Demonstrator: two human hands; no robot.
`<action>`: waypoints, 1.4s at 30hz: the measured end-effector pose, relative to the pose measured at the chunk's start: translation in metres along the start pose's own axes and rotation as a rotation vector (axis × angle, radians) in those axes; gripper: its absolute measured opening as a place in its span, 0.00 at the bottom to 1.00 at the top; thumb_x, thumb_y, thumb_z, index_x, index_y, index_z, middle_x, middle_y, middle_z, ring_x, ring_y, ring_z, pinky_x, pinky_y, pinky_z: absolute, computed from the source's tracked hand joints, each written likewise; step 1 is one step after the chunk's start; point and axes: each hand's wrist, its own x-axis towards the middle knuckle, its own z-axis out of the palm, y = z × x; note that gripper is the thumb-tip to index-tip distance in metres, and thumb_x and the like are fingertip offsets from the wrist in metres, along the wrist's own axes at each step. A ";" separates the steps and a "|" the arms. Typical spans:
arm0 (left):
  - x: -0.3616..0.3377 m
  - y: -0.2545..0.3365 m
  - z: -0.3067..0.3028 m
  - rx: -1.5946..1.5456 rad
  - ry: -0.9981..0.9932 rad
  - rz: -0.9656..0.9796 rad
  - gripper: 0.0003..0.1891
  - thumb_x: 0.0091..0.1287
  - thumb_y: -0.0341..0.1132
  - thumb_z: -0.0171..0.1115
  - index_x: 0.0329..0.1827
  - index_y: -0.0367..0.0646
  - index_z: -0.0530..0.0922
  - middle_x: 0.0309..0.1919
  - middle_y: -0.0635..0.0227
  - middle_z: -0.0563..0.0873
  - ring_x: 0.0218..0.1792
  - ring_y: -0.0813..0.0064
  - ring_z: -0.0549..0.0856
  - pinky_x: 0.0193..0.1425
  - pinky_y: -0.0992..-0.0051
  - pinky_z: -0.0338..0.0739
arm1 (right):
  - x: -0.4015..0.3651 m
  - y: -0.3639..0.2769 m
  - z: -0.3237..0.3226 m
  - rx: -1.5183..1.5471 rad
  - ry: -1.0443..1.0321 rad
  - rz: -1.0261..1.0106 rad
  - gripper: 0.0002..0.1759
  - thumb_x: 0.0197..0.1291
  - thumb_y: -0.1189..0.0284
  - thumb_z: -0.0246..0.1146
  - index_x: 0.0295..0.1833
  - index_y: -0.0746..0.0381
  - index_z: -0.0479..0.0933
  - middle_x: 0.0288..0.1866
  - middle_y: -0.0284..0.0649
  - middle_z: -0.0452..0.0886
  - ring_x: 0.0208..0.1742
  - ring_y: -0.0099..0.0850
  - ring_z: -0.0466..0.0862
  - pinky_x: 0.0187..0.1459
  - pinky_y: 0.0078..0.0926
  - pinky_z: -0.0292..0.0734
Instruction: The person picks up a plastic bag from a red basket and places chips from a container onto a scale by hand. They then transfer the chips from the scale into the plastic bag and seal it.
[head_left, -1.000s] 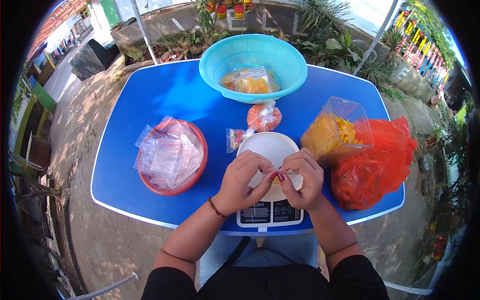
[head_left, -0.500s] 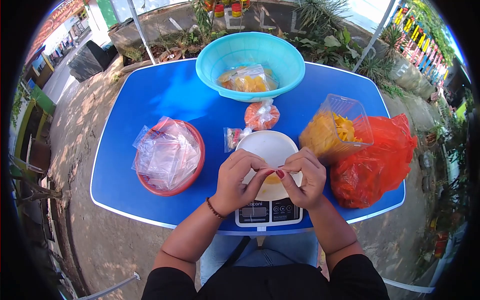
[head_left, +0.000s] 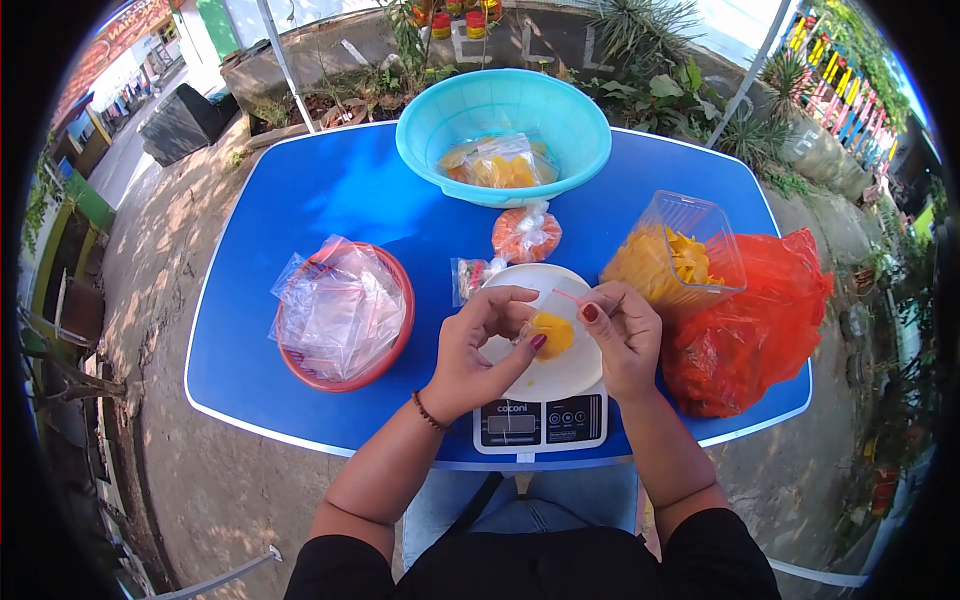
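My left hand grips the left side of a small clear zip bag with yellow chips in it. At the bag's top right, my right hand pinches its pink seal strip between thumb and forefinger. The bag is held over a round white plate on a digital kitchen scale. A yellow crumb lies on the plate. Just beyond the plate are a tied bag of orange contents and a small clear packet.
A red basket of clear bags stands left. At the back is a turquoise basin with filled bags. On the right, a tilted clear container of yellow chips leans by a red plastic bag. All rest on a blue table.
My hands were together, pinching the bag's top edge. They have moved apart: the left now grips the bag's side and the right its corner, and the bag has turned, showing the chips.
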 end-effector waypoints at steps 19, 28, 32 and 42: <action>0.007 -0.005 -0.002 0.170 0.139 -0.027 0.16 0.66 0.23 0.67 0.56 0.35 0.78 0.43 0.65 0.87 0.41 0.80 0.86 0.46 0.78 0.81 | 0.003 0.012 0.003 -0.346 -0.151 -0.138 0.07 0.66 0.85 0.62 0.48 0.69 0.74 0.44 0.39 0.80 0.46 0.22 0.83 0.51 0.21 0.81; 0.042 0.033 -0.012 0.620 0.254 0.025 0.15 0.63 0.28 0.70 0.53 0.41 0.83 0.42 0.61 0.89 0.40 0.69 0.87 0.47 0.71 0.80 | 0.043 0.018 0.026 -0.175 -0.024 -0.016 0.06 0.66 0.86 0.61 0.47 0.69 0.76 0.43 0.37 0.83 0.44 0.21 0.84 0.47 0.18 0.79; 0.077 0.017 -0.026 0.750 0.297 0.051 0.15 0.64 0.31 0.66 0.54 0.45 0.83 0.47 0.60 0.88 0.49 0.57 0.83 0.58 0.63 0.76 | 0.084 0.031 0.040 -0.285 0.065 -0.016 0.09 0.65 0.88 0.58 0.49 0.69 0.77 0.44 0.39 0.83 0.44 0.22 0.84 0.46 0.19 0.81; 0.119 -0.026 -0.043 1.014 0.277 0.086 0.22 0.64 0.35 0.65 0.63 0.50 0.81 0.69 0.56 0.76 0.70 0.48 0.73 0.72 0.52 0.65 | 0.114 0.051 0.050 -0.536 0.129 -0.176 0.21 0.59 0.86 0.61 0.59 0.68 0.79 0.58 0.47 0.79 0.52 0.32 0.85 0.48 0.24 0.84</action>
